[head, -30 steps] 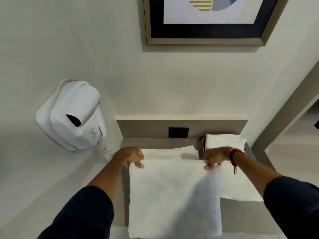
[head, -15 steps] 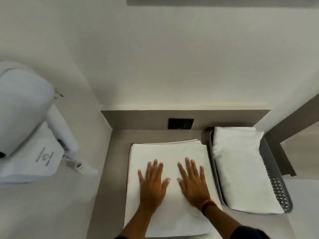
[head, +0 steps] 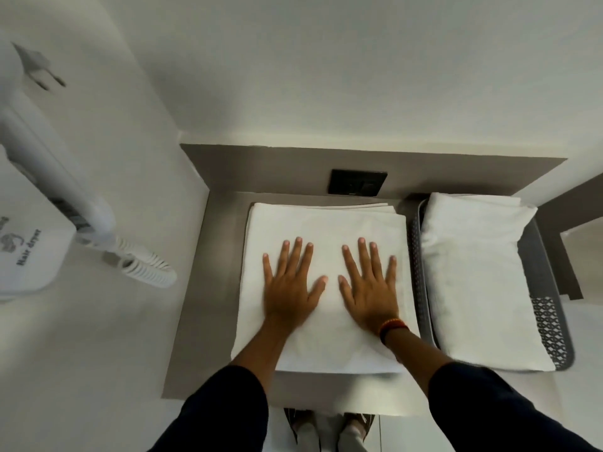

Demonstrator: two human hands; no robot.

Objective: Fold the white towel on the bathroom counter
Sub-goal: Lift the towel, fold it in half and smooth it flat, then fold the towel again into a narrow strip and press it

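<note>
Nearest the camera: two dark sleeves (head: 222,409) reaching forward over the counter's front edge.

Left hand (head: 288,288): flat, palm down, fingers spread, pressing on the white towel (head: 326,230); nothing gripped.

Right hand (head: 370,288): likewise flat and splayed on the same towel, just beside the left, thumbs near each other but apart. A red-and-orange wristband (head: 391,326) on this wrist.

White towel: folded to a rectangular stack, lying on the grey counter (head: 212,288), centred between its left edge and the basket. Layered edges show at its far side; its near edge lies at the counter's front edge.

Right of towel: grey perforated basket (head: 551,324), its left wall just beside the towel's right edge, holding a second folded white towel (head: 473,275).

Left of towel: bare strip of counter up to the white side wall. A wall-mounted hair dryer (head: 29,243) with coiled cord (head: 146,269) hangs on that wall, clear of the counter.

Far edge: narrow bare strip of counter, then a grey upstand carrying a black socket plate (head: 358,183).
</note>
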